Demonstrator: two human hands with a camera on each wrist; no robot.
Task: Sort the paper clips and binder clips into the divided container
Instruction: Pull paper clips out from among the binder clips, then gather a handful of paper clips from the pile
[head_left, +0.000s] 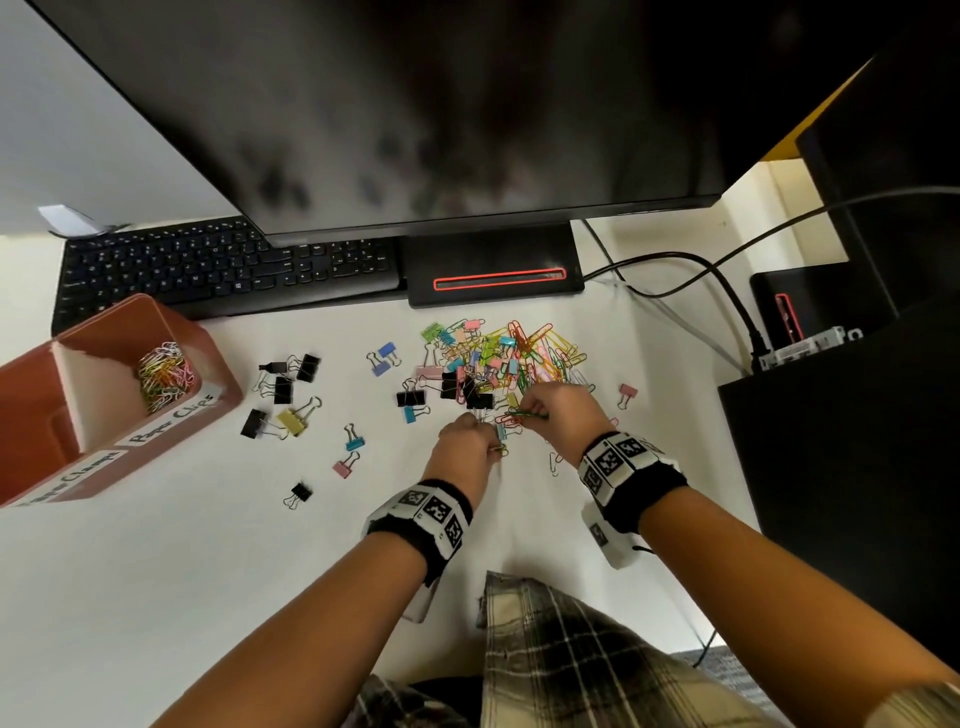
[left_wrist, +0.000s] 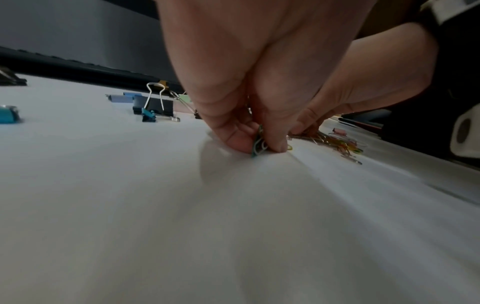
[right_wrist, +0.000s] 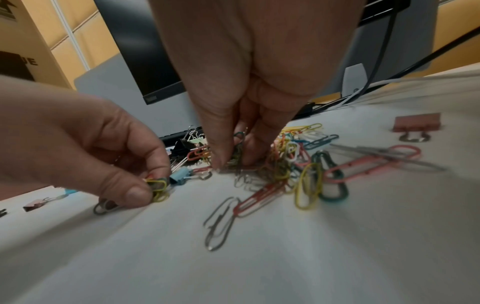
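A mixed pile of coloured paper clips and binder clips (head_left: 498, 358) lies on the white desk in front of the monitor stand. My left hand (head_left: 467, 441) pinches a small bunch of paper clips (left_wrist: 259, 144) against the desk at the pile's near edge. My right hand (head_left: 556, 408) pinches several paper clips (right_wrist: 237, 152) at the pile's front. The brown divided container (head_left: 104, 395) stands at the far left, with paper clips (head_left: 163, 374) in its compartment labelled Paper Clips. Black and coloured binder clips (head_left: 283, 389) lie scattered between container and pile.
A black keyboard (head_left: 223, 265) and monitor stand (head_left: 493, 270) border the far side of the desk. Cables (head_left: 717, 275) and a dark box (head_left: 841, 441) are at the right. A pink binder clip (head_left: 627, 393) lies right of the pile. Bare desk lies near me.
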